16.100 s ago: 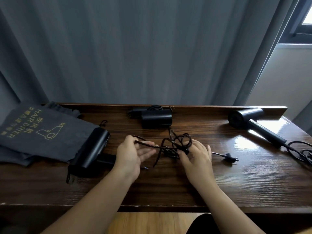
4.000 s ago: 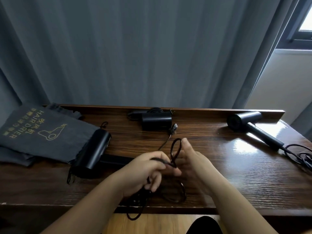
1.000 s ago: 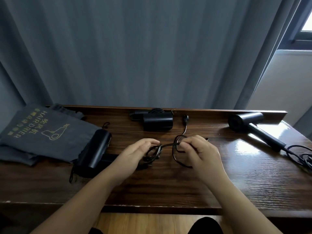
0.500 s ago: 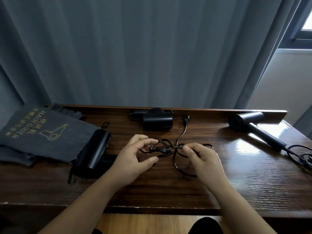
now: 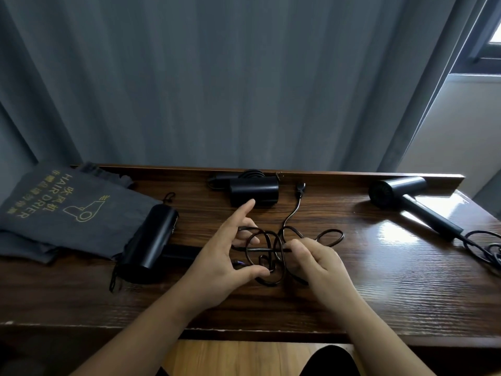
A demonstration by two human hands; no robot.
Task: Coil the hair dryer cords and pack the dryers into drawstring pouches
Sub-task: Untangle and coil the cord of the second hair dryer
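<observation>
Compared with half a second earlier, the left hand has spread apart: its index finger now points away from the person, toward the middle dryer, where before it curved over the cord with the thumb. Loops of cord have also grown and slid nearer the front edge of the table.

Left hand: fingers wide, index straight, thumb extended under the loops, the other fingers partly bent behind the cord; whether any of them presses on the cord cannot be told. Right hand: fingers curled, pinching the cord just right of the loops. One small loop lies on the wood beyond this hand. From the loops a single strand runs away from the person to the plug, which lies just right of the middle dryer, near the table's raised back ledge.

Left dryer, whose cord is being coiled: lying left of the hands, its handle pointing toward the left hand and partly hidden by it. It rests against the edge of the grey drawstring pouches, stacked at the table's left end and printed "HAIR DRIER" in gold.

Right dryer: well to the right of the middle dryer, on its side, its own cord in a loose heap at the table's right edge.

Grey curtain: hanging behind the table.
</observation>
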